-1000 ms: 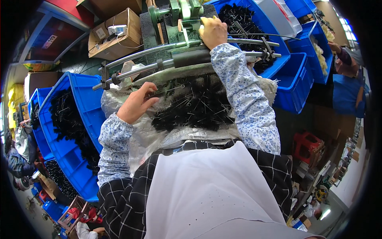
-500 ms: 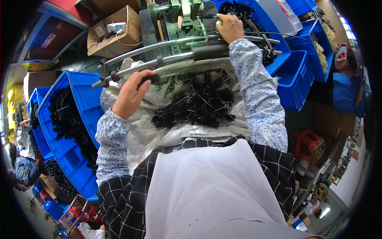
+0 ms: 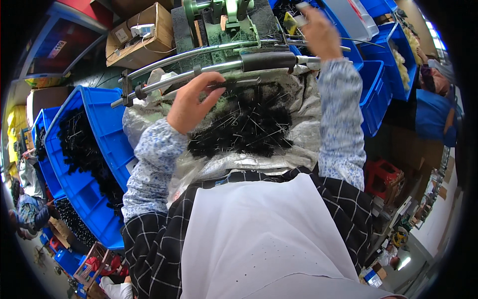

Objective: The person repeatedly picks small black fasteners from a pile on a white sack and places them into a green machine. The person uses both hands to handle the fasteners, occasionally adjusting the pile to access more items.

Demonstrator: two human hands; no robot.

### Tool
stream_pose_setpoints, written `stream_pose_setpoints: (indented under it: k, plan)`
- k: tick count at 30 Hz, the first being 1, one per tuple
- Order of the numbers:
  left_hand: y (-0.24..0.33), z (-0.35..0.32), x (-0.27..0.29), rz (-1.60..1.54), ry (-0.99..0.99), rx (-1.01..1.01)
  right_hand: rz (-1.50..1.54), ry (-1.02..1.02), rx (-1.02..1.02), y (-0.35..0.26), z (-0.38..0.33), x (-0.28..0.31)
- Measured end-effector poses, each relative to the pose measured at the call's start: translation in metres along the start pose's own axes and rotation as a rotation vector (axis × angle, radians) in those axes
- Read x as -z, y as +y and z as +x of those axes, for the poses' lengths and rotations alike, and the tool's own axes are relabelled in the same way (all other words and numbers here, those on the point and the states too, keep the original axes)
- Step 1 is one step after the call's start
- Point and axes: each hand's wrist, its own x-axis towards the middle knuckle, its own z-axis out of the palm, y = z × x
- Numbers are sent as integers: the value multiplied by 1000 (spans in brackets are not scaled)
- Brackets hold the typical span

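Now the right hand has swung away from the green machine, passing out to the right until it is over the blue bin beyond the rails. A second ago it was at the front of that machine. The left hand has shifted a little toward the middle, near the front rail. This looks like a break between two turns at the machine, with the right hand seeing to the bin while the left minds a brush.

The left arm comes up from the lower left, elbow bent, and the hand is tilted inward. Its thumb and first finger pinch a thin wire brush, which points right, nearly level, just above the pile. The right arm reaches almost straight ahead, its hand higher and farther out. That hand is blurred; its fingers look bent, but whether they grasp anything cannot be told.

Most of the dark brushes lie heaped in a loose pile on the pale sack across the person's lap, between the two forearms. Another blue bin with dark brushes stands at the left.
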Motion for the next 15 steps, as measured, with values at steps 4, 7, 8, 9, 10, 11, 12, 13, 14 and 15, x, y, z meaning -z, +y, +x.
stream_pose_setpoints:
  k: [4,7,8,9,10,11,12,13,14,15]
  plan:
    - [1,13,-23,-40,90,-56,523,-646,143,-110,-58,28]
    - [-3,7,-17,-15,71,-38,647,-486,160,-121,-70,12]
    - [-5,1,-12,-12,61,-1,561,-342,169,-112,-66,1]
    - [-8,-6,-5,-8,52,36,475,-201,178,-98,-54,-12]
    - [-18,-21,3,65,-65,92,309,-144,54,-85,-36,-24]
    - [-25,-32,11,107,-290,190,119,15,53,-69,-21,-40]
    - [-33,-44,14,150,-516,287,48,-3,-29,-59,-9,-45]
    - [-42,-59,10,156,-597,281,-17,82,-3,-47,-2,-54]
    - [-42,-70,7,161,-676,280,-40,78,-7,-41,3,-62]
    - [-40,-73,5,279,-789,252,-65,74,-12,-37,7,-67]
